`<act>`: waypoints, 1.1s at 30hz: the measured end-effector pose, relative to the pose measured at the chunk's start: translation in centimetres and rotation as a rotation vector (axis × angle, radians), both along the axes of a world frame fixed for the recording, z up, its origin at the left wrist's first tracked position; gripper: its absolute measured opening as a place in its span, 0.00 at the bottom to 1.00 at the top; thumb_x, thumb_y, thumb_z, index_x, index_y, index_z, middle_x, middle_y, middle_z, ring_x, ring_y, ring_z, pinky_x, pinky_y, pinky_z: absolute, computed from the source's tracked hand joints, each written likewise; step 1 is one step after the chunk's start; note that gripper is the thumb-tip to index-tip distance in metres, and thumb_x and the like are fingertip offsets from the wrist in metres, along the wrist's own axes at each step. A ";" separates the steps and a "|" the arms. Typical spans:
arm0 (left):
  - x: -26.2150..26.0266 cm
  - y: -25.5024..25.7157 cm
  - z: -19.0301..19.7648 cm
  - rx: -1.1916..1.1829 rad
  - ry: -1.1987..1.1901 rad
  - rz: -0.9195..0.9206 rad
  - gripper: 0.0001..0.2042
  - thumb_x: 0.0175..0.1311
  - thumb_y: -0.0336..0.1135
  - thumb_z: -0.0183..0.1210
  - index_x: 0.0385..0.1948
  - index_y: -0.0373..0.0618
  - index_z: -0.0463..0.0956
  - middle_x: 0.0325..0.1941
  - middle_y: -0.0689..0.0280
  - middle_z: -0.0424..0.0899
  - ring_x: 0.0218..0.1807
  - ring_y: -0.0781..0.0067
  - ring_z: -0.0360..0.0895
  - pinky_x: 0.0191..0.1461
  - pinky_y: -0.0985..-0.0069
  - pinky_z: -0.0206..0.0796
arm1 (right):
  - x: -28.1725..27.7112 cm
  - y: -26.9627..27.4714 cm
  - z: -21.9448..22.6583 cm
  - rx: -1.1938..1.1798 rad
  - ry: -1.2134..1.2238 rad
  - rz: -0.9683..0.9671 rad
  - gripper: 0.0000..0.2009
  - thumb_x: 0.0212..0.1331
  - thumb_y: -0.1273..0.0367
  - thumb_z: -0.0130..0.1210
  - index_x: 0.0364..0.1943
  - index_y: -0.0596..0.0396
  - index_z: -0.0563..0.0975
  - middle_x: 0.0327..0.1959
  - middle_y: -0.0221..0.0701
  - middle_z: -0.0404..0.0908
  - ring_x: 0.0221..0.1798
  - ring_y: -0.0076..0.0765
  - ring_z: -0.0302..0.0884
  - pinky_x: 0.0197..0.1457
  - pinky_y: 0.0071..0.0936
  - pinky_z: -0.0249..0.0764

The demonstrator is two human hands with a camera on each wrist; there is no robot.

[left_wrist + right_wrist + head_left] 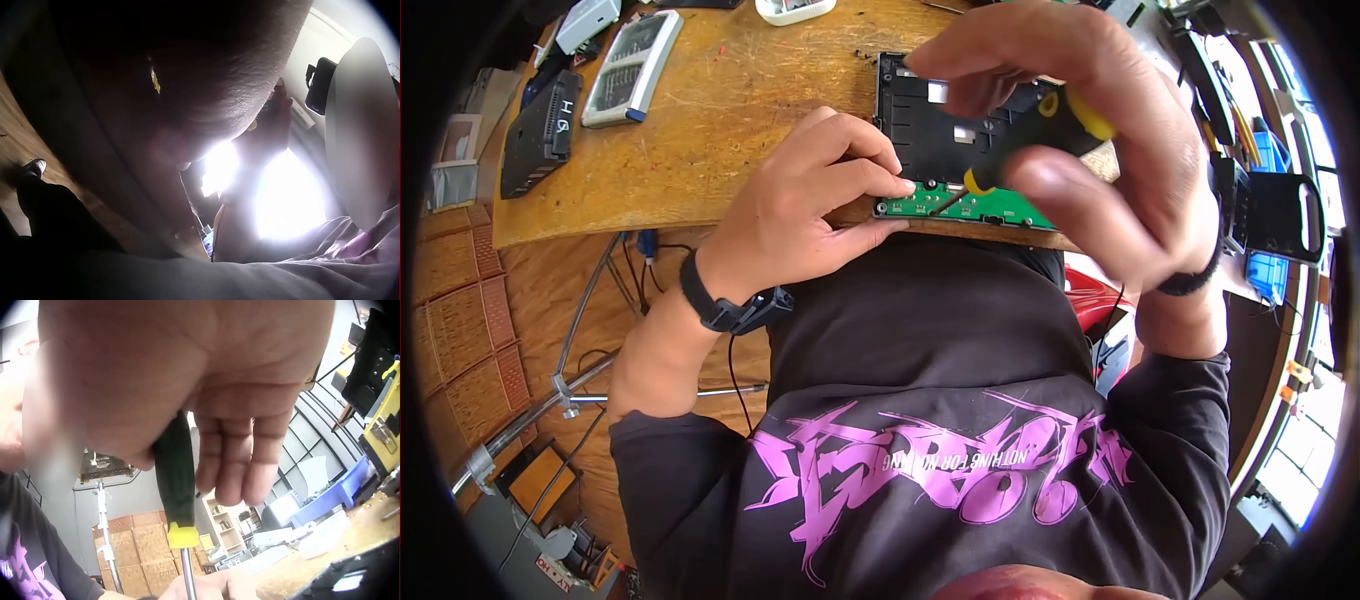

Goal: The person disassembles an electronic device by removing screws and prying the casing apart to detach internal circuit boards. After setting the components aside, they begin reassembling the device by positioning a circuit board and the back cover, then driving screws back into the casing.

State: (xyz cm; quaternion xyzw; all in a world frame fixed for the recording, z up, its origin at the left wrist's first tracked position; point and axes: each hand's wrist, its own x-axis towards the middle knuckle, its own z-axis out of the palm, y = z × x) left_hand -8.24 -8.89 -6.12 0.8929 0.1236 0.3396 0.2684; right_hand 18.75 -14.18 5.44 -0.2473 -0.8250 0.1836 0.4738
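A green circuit board (1000, 206) lies along the near side of a black plastic housing (908, 118) at the front edge of the wooden table. My left hand (805, 205) pinches the board's left corner, fingertips on top and thumb along the near edge. In my right hand (1145, 150) is a screwdriver with a dark green and yellow handle (175, 481); its shaft slants down to the board, right of the left fingertips. Around the handle, the right thumb looks blurred in the head view. In the right wrist view, several fingers hang beside the handle. The left wrist view is mostly dark.
On the wooden table (730, 130), a black box (540, 135) marked in white and a bit set case (630, 68) stand far left. A white container (795, 8) is at the back. Small dark screws (866, 55) lie by the housing.
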 end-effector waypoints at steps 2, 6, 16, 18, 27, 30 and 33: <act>0.0 0.1 -0.2 -0.022 -0.003 -0.002 0.20 0.48 0.23 0.84 0.45 0.49 0.90 0.51 0.69 0.86 0.50 0.60 0.82 0.53 0.63 0.78 | 0.4 -1.5 0.7 -0.313 -0.072 0.032 0.20 0.86 0.68 0.49 0.65 0.74 0.83 0.63 0.52 0.91 0.61 0.47 0.94 0.67 0.43 0.87; 0.0 0.1 -0.1 -0.026 -0.007 0.001 0.20 0.48 0.21 0.83 0.44 0.48 0.89 0.51 0.68 0.85 0.49 0.60 0.81 0.51 0.64 0.77 | 1.5 -0.5 0.9 -0.301 -0.117 0.209 0.21 0.86 0.59 0.58 0.43 0.66 0.91 0.39 0.42 0.94 0.44 0.50 0.95 0.56 0.50 0.90; 0.1 -0.1 -0.1 -0.083 -0.049 0.004 0.20 0.47 0.19 0.81 0.43 0.46 0.89 0.50 0.66 0.85 0.49 0.60 0.83 0.51 0.64 0.78 | 2.3 2.2 0.6 -0.227 -0.358 0.398 0.30 0.76 0.45 0.68 0.47 0.66 0.88 0.39 0.42 0.93 0.41 0.50 0.95 0.44 0.40 0.92; 0.1 0.1 0.0 -0.048 -0.026 0.012 0.20 0.46 0.19 0.81 0.42 0.46 0.88 0.49 0.66 0.85 0.49 0.60 0.83 0.50 0.65 0.78 | 1.9 2.0 0.2 -0.090 -0.184 0.326 0.33 0.70 0.43 0.72 0.47 0.67 0.87 0.39 0.43 0.93 0.41 0.48 0.96 0.40 0.37 0.92; -0.1 0.3 -0.6 -0.023 -0.058 -0.033 0.23 0.45 0.22 0.85 0.45 0.48 0.90 0.51 0.65 0.88 0.47 0.59 0.84 0.50 0.64 0.76 | 0.6 -0.5 2.8 -0.007 -0.551 -0.196 0.19 0.87 0.62 0.56 0.51 0.70 0.86 0.44 0.43 0.92 0.39 0.37 0.90 0.43 0.33 0.82; -0.1 0.4 -0.7 -0.015 -0.065 -0.039 0.23 0.46 0.22 0.85 0.46 0.49 0.90 0.51 0.66 0.87 0.48 0.60 0.84 0.51 0.65 0.76 | 0.6 1.0 2.1 0.109 -0.554 -0.157 0.09 0.79 0.72 0.64 0.50 0.65 0.89 0.43 0.43 0.91 0.35 0.39 0.91 0.37 0.33 0.87; -0.2 0.2 -0.8 -0.022 -0.069 -0.036 0.22 0.47 0.22 0.85 0.46 0.49 0.91 0.51 0.67 0.87 0.50 0.61 0.84 0.52 0.65 0.77 | -0.1 0.0 1.4 0.027 -0.275 -0.086 0.15 0.80 0.69 0.54 0.48 0.67 0.89 0.42 0.46 0.91 0.35 0.41 0.92 0.37 0.34 0.88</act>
